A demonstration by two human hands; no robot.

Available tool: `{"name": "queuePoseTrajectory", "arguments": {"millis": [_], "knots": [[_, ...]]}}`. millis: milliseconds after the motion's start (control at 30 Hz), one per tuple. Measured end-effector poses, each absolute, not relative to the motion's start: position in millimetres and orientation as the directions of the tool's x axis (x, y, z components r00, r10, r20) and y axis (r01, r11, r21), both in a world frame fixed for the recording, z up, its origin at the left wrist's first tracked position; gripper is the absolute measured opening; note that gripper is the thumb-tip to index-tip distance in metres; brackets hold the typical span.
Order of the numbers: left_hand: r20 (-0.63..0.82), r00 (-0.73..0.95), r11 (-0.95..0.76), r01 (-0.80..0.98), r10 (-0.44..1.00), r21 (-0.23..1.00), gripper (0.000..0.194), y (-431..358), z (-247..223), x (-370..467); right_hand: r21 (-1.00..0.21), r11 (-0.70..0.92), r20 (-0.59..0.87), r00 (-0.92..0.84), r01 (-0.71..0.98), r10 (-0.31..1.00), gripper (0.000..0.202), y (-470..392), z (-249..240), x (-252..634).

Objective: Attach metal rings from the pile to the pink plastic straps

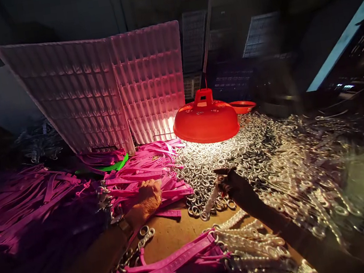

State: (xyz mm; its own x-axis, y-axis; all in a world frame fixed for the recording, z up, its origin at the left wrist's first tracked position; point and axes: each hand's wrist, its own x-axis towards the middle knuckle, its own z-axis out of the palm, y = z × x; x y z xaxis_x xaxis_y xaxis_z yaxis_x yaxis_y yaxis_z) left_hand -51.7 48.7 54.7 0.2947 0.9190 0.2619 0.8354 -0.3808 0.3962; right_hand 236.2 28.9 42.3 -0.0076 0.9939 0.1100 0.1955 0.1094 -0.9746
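Observation:
My left hand (150,194) lies closed on the pile of pink straps (172,187), its fingers curled down into them; which strap it grips is hidden. Over the heap of metal rings (202,165), my right hand (228,182) pinches a pale, translucent beaded strip (210,202) that hangs down towards the wooden table (168,233). Nearer to me lies a bundle of pink straps (166,263), joined by rings to pale beaded strips (258,247). A short chain of rings (145,235) sits below my left wrist.
A red lamp (206,121) hangs low over the rings. Two ribbed plastic trays (150,82) stand upright behind the straps, near a green tray (118,164). More pink straps (31,198) spread left, and more pale strips (310,181) right. A red bowl (243,106) is behind the lamp.

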Motion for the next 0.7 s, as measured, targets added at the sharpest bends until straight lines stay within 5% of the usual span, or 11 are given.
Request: {"name": "queuePoseTrajectory", "arguments": {"millis": [267,433,533,700], "knots": [[0.158,0.176,-0.229,0.866,0.972,0.444,0.040,55,41,-47,-0.986,-0.085,-0.085,0.007,0.147,0.996,0.038,38,-7,238],[-0.093,0.029,0.021,0.867,0.995,0.497,0.025,82,47,-47,-0.974,-0.188,-0.181,0.072,0.123,0.981,0.043,40,-17,248],[-0.175,0.055,0.050,0.839,0.983,0.541,0.010,96,44,-50,-0.967,-0.226,-0.218,0.079,0.116,0.973,0.043,41,-19,248],[-0.257,0.126,0.091,0.719,0.958,0.689,0.021,105,36,-53,-0.972,-0.215,-0.213,0.025,0.093,0.977,0.041,42,-20,241]]}}
